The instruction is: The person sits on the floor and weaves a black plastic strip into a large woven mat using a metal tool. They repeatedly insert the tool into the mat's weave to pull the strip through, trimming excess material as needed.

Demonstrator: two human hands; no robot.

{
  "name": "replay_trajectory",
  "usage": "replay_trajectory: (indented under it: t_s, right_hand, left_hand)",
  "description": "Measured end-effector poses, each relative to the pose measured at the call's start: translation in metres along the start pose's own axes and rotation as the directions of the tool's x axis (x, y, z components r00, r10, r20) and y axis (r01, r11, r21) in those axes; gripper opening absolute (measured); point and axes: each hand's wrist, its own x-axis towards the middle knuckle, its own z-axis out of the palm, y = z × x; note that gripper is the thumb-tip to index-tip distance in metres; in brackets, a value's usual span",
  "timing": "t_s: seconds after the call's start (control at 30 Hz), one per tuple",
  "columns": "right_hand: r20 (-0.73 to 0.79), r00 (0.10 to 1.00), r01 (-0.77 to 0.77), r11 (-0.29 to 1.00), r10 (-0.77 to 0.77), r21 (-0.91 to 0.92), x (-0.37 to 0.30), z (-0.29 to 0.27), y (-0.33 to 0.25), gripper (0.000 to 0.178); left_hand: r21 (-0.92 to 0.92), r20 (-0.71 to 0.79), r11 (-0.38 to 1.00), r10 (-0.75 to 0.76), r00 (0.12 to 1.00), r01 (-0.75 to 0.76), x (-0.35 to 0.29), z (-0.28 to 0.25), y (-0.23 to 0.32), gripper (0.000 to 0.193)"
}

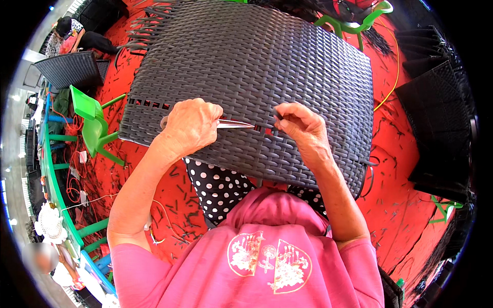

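1. One large dark woven panel (241,66) fills the middle of my remote view, spread out in front of the wearer, with both hands over its nearer half.
2. From where I sit, the left hand (192,128) is a tight fist — its fingers (213,123) are curled round a pointed silver tool (236,124), whose slim blade juts out to the right and whose loop shows at the fist's left side.
3. I see the blade's tip aimed toward the right hand (307,126), just beside a small gap (267,132) in the weave where red shows through.
4. The right hand's thumb and forefinger are drawn together, with hardly any space between them, on what looks to me like a short dark strip (277,115); I cannot tell whether it joins the panel.
5. Left of the fist I spot a row of similar openings (149,104), and loose strands (146,28) fringe the panel's far left corner.
6. Below the near edge I make out black cloth with white dots (218,190), then the wearer's pink shirt (205,267).
7. All round lies a red floor (400,128) strewn with dark scraps — a green chair (92,133) stands at left, black woven pieces (436,118) at right.
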Motion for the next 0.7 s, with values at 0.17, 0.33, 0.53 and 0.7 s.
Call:
replay_trajectory:
  t_s: [0.17, 0.33, 0.53, 0.7]
  right_hand:
    - [-0.011, 1.0, 0.011, 0.994, -0.01, 0.108, -0.001, -0.008, 0.005, 0.02]
    - [-0.006, 1.0, 0.017, 0.988, -0.016, 0.152, -0.002, -0.007, 0.003, 0.021]
    - [-0.017, 0.999, -0.049, 0.995, 0.051, 0.089, -0.001, -0.003, 0.002, 0.018]
    - [0.003, 0.999, -0.051, 0.996, 0.051, -0.071, -0.001, -0.003, 0.01, 0.016]
  left_hand:
    - [-0.01, -0.022, 1.0, -0.001, 1.0, 0.001, 0.002, -0.001, 0.003, 0.011]
    - [-0.025, -0.005, 0.999, -0.04, 0.999, 0.04, -0.003, -0.004, -0.004, 0.012]
    - [-0.027, -0.003, 0.998, -0.052, 0.999, 0.052, -0.006, -0.002, -0.007, 0.013]
    - [-0.057, 0.071, 0.997, -0.043, 0.997, 0.047, 0.001, -0.003, -0.007, 0.013]
